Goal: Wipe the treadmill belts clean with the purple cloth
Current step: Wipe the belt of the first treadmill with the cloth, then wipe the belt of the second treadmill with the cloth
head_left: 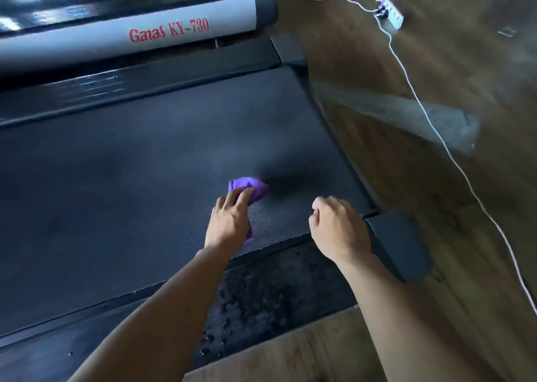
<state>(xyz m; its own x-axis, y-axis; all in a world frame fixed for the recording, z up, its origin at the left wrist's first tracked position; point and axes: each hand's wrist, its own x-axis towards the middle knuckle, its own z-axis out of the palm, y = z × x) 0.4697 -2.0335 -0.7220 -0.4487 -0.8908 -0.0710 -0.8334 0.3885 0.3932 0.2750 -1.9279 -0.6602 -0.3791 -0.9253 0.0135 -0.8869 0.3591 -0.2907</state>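
The dark treadmill belt [130, 163] fills the middle of the view. A crumpled purple cloth [251, 188] lies on it near the belt's right end. My left hand [231, 222] rests flat on the cloth with fingers stretched out, pressing it onto the belt. Part of the cloth shows past my fingertips and a bit under my palm. My right hand [338, 227] hovers over the belt's near right corner with its fingers loosely curled, holding nothing.
A grey bar marked "Ganas KY-730" [130, 36] crosses the top left. A black side rail [261, 294] runs along the near edge, with a black end cap [398, 242] at right. A white cable [430, 120] and a power strip [390, 12] lie on the wood floor.
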